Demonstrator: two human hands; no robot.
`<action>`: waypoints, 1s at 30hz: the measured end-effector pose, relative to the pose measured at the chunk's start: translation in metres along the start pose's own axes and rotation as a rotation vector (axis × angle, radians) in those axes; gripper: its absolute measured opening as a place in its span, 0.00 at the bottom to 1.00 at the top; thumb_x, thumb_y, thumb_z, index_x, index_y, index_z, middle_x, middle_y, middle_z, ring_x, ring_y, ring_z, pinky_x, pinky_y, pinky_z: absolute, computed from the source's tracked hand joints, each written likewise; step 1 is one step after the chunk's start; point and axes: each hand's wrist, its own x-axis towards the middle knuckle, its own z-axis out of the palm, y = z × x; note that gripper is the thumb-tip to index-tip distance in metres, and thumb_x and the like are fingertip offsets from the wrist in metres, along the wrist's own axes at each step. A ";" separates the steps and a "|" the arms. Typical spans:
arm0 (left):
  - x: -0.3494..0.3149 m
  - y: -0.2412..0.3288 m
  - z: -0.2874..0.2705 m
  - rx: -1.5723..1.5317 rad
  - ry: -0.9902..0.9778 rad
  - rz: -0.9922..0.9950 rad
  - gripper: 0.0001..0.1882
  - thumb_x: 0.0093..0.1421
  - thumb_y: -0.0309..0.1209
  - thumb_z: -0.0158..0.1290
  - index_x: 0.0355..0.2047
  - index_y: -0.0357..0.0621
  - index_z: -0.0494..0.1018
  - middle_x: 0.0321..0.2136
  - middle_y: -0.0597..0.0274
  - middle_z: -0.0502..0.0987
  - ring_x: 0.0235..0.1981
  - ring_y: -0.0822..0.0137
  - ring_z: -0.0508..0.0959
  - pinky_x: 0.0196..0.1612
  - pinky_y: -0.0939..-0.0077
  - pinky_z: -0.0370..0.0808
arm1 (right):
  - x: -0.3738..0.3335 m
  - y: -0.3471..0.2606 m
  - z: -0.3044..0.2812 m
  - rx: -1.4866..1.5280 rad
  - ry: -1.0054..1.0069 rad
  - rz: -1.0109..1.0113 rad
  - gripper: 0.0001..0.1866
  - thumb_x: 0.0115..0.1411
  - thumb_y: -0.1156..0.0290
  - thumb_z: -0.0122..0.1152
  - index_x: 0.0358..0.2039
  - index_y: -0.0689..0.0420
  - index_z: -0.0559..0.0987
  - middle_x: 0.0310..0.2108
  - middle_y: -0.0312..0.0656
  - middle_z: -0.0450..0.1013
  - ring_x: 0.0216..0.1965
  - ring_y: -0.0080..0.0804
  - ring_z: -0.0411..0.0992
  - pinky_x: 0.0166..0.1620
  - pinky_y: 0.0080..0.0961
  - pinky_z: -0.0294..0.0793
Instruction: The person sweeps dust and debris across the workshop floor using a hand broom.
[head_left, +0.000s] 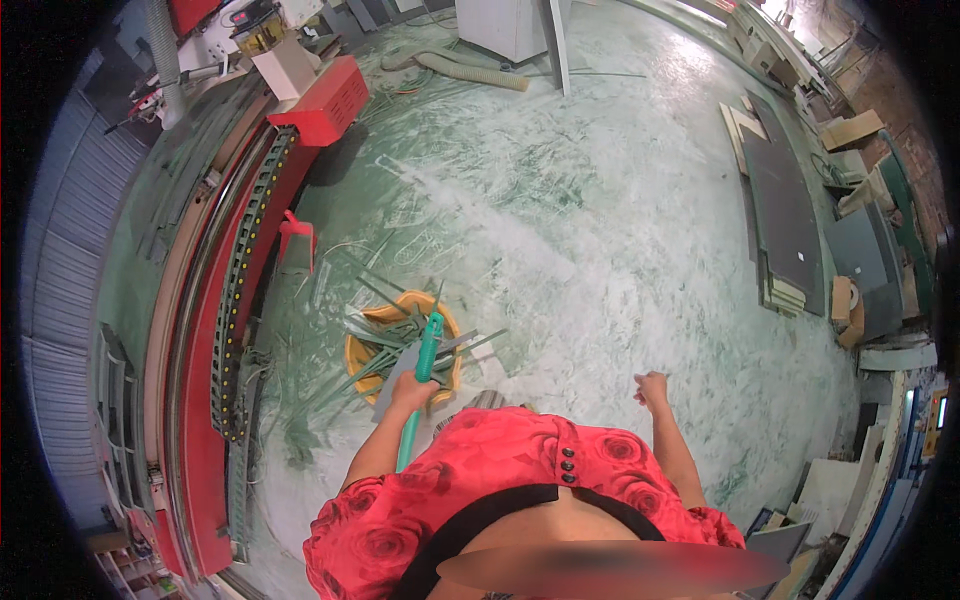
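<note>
My left hand is closed around a long green pole, which slants from in front of me down past my left side. The pole's far end reaches over a yellow bin on the floor; its lower end is hidden by my body. The bin is heaped with grey-green offcut strips, several sticking out over its rim. Away to the right, my right hand hangs over the dusty floor with curled fingers. Nothing shows in it.
A long red machine with a black cable chain runs along the left. Grey panels lie stacked at the right. A ribbed hose lies on the floor near a white cabinet. Pale dust covers the green floor.
</note>
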 end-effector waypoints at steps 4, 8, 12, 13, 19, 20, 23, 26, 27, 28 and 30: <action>0.019 0.059 0.018 -0.156 -0.092 -0.165 0.14 0.34 0.38 0.56 0.14 0.38 0.70 0.14 0.55 0.72 0.17 0.62 0.74 0.21 0.69 0.70 | 0.061 -0.066 0.012 0.106 -0.098 -0.093 0.08 0.43 0.72 0.53 0.18 0.64 0.68 0.12 0.43 0.65 0.11 0.33 0.68 0.09 0.24 0.62; 0.064 0.098 0.036 -0.231 -0.103 -0.226 0.12 0.34 0.36 0.55 0.13 0.38 0.70 0.12 0.57 0.71 0.13 0.65 0.71 0.14 0.71 0.68 | 0.122 -0.133 0.018 0.068 -0.135 -0.225 0.08 0.42 0.72 0.53 0.20 0.65 0.69 0.13 0.45 0.67 0.13 0.35 0.70 0.11 0.24 0.65; 0.149 0.123 0.063 -0.329 -0.103 -0.265 0.11 0.36 0.35 0.53 0.13 0.38 0.70 0.11 0.60 0.70 0.11 0.67 0.69 0.11 0.73 0.65 | 0.189 -0.146 0.000 -0.357 -0.080 -0.461 0.06 0.41 0.75 0.52 0.14 0.63 0.68 0.10 0.41 0.65 0.10 0.29 0.68 0.10 0.23 0.63; 0.169 0.124 0.068 -0.341 -0.089 -0.268 0.10 0.38 0.34 0.53 0.13 0.39 0.70 0.11 0.62 0.70 0.09 0.69 0.68 0.09 0.74 0.64 | 0.195 -0.156 -0.013 -0.333 -0.157 -0.309 0.07 0.40 0.74 0.54 0.13 0.64 0.68 0.09 0.43 0.66 0.10 0.30 0.67 0.11 0.24 0.64; 0.235 0.249 0.015 -0.261 -0.136 -0.256 0.10 0.40 0.35 0.52 0.13 0.41 0.70 0.10 0.65 0.69 0.08 0.71 0.66 0.09 0.75 0.62 | 0.253 -0.181 -0.060 -0.376 -0.233 -0.024 0.11 0.43 0.70 0.56 0.14 0.66 0.70 0.10 0.45 0.66 0.10 0.32 0.67 0.12 0.25 0.65; 0.243 0.275 0.004 -0.246 -0.132 -0.230 0.12 0.38 0.37 0.53 0.14 0.39 0.71 0.11 0.62 0.70 0.10 0.68 0.68 0.11 0.73 0.64 | 0.265 -0.186 -0.065 -0.311 -0.234 -0.005 0.13 0.44 0.68 0.55 0.15 0.67 0.70 0.11 0.47 0.67 0.09 0.33 0.66 0.11 0.27 0.64; 0.280 0.319 -0.005 -0.182 -0.117 -0.128 0.15 0.37 0.40 0.54 0.15 0.38 0.72 0.12 0.58 0.71 0.14 0.63 0.72 0.18 0.70 0.69 | 0.325 -0.198 -0.062 -0.307 -0.424 -0.363 0.13 0.46 0.67 0.55 0.16 0.64 0.70 0.11 0.44 0.66 0.08 0.31 0.64 0.10 0.25 0.61; 0.292 0.399 -0.022 -0.056 -0.139 -0.045 0.17 0.37 0.42 0.54 0.17 0.39 0.72 0.15 0.56 0.73 0.20 0.59 0.74 0.27 0.68 0.70 | 0.342 -0.300 -0.048 -0.064 -0.451 -0.140 0.13 0.48 0.65 0.55 0.19 0.63 0.70 0.13 0.43 0.66 0.09 0.29 0.64 0.10 0.24 0.60; 0.289 0.431 -0.029 0.014 -0.166 -0.038 0.17 0.37 0.44 0.54 0.19 0.40 0.73 0.18 0.54 0.74 0.23 0.56 0.75 0.31 0.67 0.70 | 0.346 -0.340 -0.044 0.061 -0.471 0.022 0.14 0.48 0.63 0.55 0.21 0.63 0.70 0.14 0.42 0.66 0.10 0.28 0.64 0.10 0.22 0.60; 0.294 0.455 -0.029 0.011 -0.157 -0.050 0.17 0.37 0.44 0.54 0.19 0.40 0.73 0.18 0.54 0.74 0.23 0.56 0.75 0.31 0.67 0.70 | 0.357 -0.370 -0.042 0.121 -0.512 -0.005 0.15 0.49 0.61 0.54 0.22 0.63 0.70 0.16 0.42 0.67 0.12 0.27 0.64 0.12 0.21 0.61; 0.310 0.497 -0.023 0.188 -0.123 0.112 0.19 0.37 0.45 0.53 0.20 0.40 0.73 0.23 0.51 0.74 0.28 0.54 0.75 0.34 0.65 0.70 | 0.374 -0.433 -0.038 0.176 -0.573 -0.036 0.16 0.50 0.59 0.54 0.24 0.63 0.70 0.18 0.42 0.68 0.13 0.27 0.65 0.13 0.20 0.62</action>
